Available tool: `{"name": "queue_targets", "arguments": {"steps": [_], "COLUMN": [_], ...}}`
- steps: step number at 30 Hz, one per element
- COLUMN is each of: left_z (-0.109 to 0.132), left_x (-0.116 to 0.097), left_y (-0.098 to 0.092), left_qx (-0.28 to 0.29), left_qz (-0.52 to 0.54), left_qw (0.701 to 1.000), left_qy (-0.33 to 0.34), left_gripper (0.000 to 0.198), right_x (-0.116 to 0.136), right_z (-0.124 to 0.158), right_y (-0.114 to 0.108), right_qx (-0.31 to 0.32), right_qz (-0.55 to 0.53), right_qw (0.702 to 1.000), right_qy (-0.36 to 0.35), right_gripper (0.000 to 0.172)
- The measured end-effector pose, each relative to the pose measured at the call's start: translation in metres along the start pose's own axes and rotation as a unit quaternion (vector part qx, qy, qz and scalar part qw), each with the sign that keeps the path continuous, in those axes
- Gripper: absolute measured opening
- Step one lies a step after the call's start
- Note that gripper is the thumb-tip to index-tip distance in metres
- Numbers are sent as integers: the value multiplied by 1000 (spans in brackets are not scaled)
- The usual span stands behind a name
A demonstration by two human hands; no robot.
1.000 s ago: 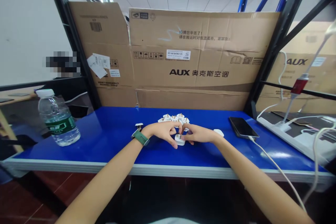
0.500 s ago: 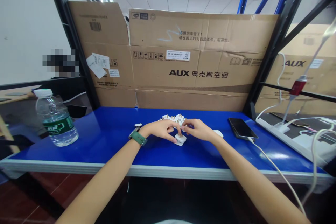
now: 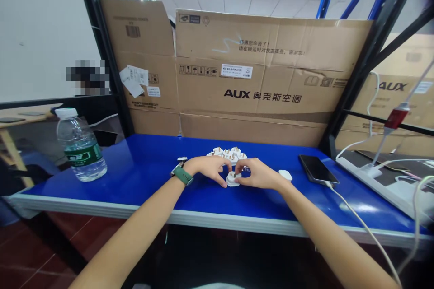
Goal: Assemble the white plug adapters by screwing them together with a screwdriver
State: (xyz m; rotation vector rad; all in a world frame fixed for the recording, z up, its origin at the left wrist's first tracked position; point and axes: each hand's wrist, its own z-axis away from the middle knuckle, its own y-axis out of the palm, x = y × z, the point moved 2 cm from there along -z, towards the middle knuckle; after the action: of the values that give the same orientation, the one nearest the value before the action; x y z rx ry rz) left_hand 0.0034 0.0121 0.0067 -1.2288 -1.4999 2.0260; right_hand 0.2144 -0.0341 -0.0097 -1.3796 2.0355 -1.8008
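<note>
A white plug part [image 3: 233,182] with upright metal pins rests on the blue tabletop between my hands. My right hand [image 3: 257,173] pinches at its top right side with thumb and forefinger; the exact grip is partly hidden. At the left of the plug, my left hand [image 3: 210,168] has thumb and forefinger apart in a curve, the thumb tip close to the plug's edge. Whether that thumb touches it I cannot tell. Just behind both hands lie several white plug parts [image 3: 228,152] with brass pins pointing up.
A white cover-like piece [image 3: 285,174] lies beside my right wrist. Farther right are a phone [image 3: 318,169] with a charging cable and a power strip [image 3: 376,185]. At left stands a water bottle [image 3: 81,149]. Cardboard [image 3: 237,122] walls the back. A small white part [image 3: 182,159] sits behind my watch.
My right hand has come down and inward from the pile onto the plug part. My left forefinger has drawn back from its pins. The whole view has shifted slightly.
</note>
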Motion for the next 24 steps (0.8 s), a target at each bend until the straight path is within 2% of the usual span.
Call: {"name": "queue_targets", "arguments": {"steps": [6, 13, 24], "left_z": [-3, -4, -5], "left_x": [-1, -3, 1], "left_y": [7, 7, 7], "left_qx": [20, 29, 33], "left_qz": [6, -30, -25], "left_qw": [1000, 999, 999], "left_qy": [-4, 5, 6], "left_gripper": [64, 51, 56], "right_x": [8, 3, -3], "right_z": [1, 0, -1], "right_y": [-3, -1, -1], "right_qx": [2, 17, 19], "right_qz": [-21, -26, -62], "right_qw": [999, 999, 998], "right_qy": [-24, -33, -18], "right_gripper": [29, 33, 22]}}
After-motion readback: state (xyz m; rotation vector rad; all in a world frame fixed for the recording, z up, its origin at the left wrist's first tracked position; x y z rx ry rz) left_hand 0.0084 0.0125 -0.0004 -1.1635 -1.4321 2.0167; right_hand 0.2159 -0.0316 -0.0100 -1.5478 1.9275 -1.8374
